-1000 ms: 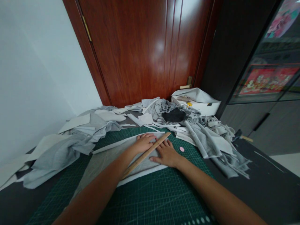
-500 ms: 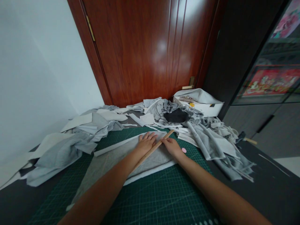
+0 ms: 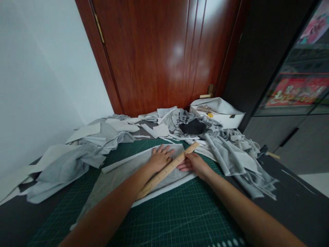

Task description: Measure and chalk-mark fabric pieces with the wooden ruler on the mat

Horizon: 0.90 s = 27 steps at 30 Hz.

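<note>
A grey piece of fabric (image 3: 118,175) with white edges lies on a green cutting mat (image 3: 177,216). Across it, slantwise, runs a wooden ruler (image 3: 164,172). My left hand (image 3: 160,159) rests flat on the fabric, fingers spread, along the ruler's left side. Near the ruler's far end my right hand (image 3: 194,164) grips its right edge, thumb on top and fingers below. The ruler's near end is partly hidden by my left forearm.
Heaps of grey and white fabric (image 3: 77,161) lie along the left. More scraps (image 3: 231,154) are piled at the back right, before a white box (image 3: 228,120). A wooden door (image 3: 154,58) stands behind the table. Dark table surface (image 3: 295,209) shows at the right.
My right hand has gone from lying flat on the fabric to gripping the ruler. The ruler's far end has shifted right, and its face has tipped. My left hand stays on the fabric.
</note>
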Available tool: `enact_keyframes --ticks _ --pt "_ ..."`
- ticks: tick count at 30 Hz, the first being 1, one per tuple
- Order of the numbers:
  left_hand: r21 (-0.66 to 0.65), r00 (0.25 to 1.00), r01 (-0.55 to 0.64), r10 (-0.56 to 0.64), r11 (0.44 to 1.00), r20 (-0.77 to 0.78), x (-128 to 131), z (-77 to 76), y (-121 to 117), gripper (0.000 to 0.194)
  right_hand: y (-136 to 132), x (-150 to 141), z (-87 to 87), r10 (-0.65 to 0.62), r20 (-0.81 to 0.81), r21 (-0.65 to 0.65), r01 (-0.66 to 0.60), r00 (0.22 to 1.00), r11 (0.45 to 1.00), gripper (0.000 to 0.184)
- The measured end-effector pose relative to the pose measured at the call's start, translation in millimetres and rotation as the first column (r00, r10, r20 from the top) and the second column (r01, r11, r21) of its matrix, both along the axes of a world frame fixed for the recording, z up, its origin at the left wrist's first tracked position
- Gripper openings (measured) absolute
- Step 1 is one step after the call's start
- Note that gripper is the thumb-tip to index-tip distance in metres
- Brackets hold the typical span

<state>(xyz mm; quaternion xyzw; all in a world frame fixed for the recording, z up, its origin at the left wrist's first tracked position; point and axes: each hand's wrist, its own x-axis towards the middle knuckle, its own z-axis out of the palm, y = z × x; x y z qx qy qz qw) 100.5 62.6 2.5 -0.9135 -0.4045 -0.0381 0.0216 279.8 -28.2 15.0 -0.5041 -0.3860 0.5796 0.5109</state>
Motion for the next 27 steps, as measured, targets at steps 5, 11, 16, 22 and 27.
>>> enact_keyframes --ticks 5,11,16,22,27 --pt "-0.016 0.997 0.016 -0.017 1.000 -0.077 -3.0 -1.0 2.5 0.057 16.6 -3.7 21.4 -0.164 -0.269 0.063 0.187 0.949 0.980 0.020" --pt "0.011 0.999 0.036 -0.035 0.999 -0.012 -4.2 3.6 -7.8 0.052 26.7 14.3 34.8 -0.050 -0.272 0.080 0.074 0.961 0.994 0.028" --pt "-0.007 1.000 0.020 -0.021 1.000 -0.019 -3.8 7.4 -14.7 0.052 14.1 13.5 22.0 0.273 0.115 -0.072 -0.266 0.955 0.961 0.031" --pt "-0.016 1.000 -0.020 0.020 1.000 -0.001 -2.1 6.3 -13.9 0.058 17.9 14.2 16.7 0.359 0.312 -0.309 -0.263 0.880 0.914 0.040" --pt "-0.022 1.000 -0.012 0.012 1.000 0.008 -2.3 5.5 -13.5 0.058 40.0 12.4 19.6 0.358 0.359 -0.313 -0.250 0.862 0.916 0.039"
